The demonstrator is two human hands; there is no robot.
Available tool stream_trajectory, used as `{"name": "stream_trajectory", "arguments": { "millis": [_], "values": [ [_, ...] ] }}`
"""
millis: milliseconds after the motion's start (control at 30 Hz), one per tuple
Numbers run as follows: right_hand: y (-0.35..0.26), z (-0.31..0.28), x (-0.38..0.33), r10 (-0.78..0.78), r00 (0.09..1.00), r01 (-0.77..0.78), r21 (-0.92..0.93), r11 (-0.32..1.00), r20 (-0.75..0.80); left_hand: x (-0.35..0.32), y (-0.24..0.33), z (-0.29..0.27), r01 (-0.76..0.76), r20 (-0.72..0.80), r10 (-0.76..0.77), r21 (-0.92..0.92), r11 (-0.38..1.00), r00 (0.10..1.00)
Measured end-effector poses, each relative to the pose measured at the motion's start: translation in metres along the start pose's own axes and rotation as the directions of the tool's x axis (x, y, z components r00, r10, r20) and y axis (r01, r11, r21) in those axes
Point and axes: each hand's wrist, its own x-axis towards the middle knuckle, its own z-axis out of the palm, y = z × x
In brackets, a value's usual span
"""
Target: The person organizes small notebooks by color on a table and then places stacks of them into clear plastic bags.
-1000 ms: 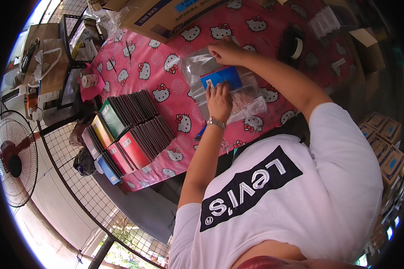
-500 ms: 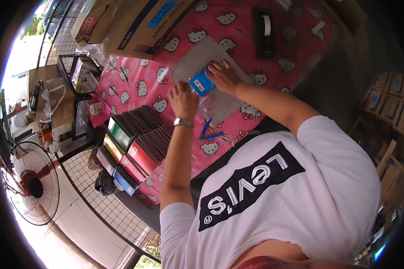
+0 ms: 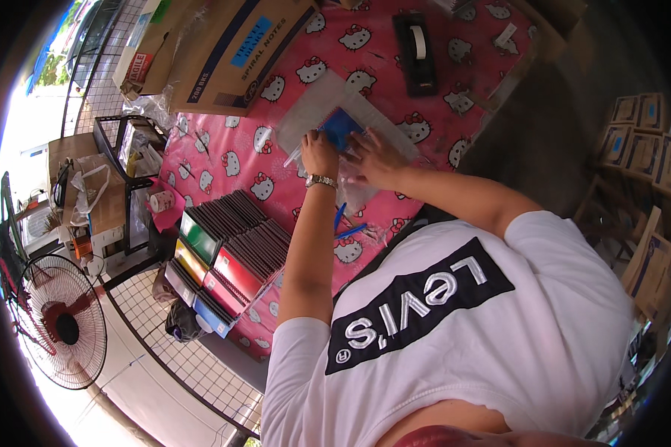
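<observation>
A small blue spiral notebook (image 3: 340, 127) lies on a sheet of clear plastic (image 3: 309, 106) on the table, partly covered by both hands. My left hand (image 3: 320, 154), with a watch at the wrist, has its fingers curled at the notebook's lower left, closed on the plastic, which bunches out beside it. Spread fingers of my right hand (image 3: 376, 158) rest over the notebook's right edge and the plastic. Just below the hands lies a blue pen-like tool (image 3: 341, 218), its exact kind unclear.
Stacked spiral notebooks (image 3: 235, 238) stand at the left. A black tape dispenser (image 3: 415, 56) sits at the back right, a large cardboard box (image 3: 238, 56) at the back left. A pink patterned cloth (image 3: 265, 186) covers the table. A fan (image 3: 65, 325) stands far left.
My left hand has moved right onto the notebook's edge, and my right hand has slid down with fingers spread. The notebook's white label no longer shows; its visible face is darker blue.
</observation>
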Motion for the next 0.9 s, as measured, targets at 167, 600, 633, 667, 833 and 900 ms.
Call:
{"name": "stream_trajectory", "arguments": {
  "millis": [167, 600, 633, 667, 833, 900],
  "values": [
    [-0.012, -0.011, 0.019, 0.187, 0.932, -0.207, 0.03, 0.978, 0.309, 0.013, 0.01, -0.014, -0.07, 0.172, 0.052, 0.099, 0.993, 0.984],
    [0.16, -0.043, -0.01, 0.752, 0.573, -0.585, 0.48, 0.654, -0.325, -0.002, 0.004, 0.021, 0.036, 0.148, -0.059, 0.154, 0.987, 0.987],
    [0.179, -0.04, -0.017, 0.833, 0.522, -0.596, 0.621, 0.509, -0.183, -0.002, 0.006, 0.024, 0.025, 0.152, -0.048, 0.146, 0.989, 0.987],
    [0.197, -0.039, -0.024, 0.89, 0.455, -0.601, 0.724, 0.337, -0.036, -0.001, 0.008, 0.025, 0.017, 0.149, -0.039, 0.142, 0.99, 0.988],
    [0.169, -0.057, -0.027, 0.88, 0.426, -0.219, 0.968, -0.125, 0.21, -0.013, 0.043, -0.015, -0.035, 0.177, 0.017, 0.099, 0.995, 0.984],
    [0.142, -0.052, -0.04, 0.889, 0.411, -0.074, 0.979, -0.188, 0.202, -0.02, 0.038, -0.016, -0.029, 0.169, 0.014, 0.087, 0.996, 0.986]
  ]
}}
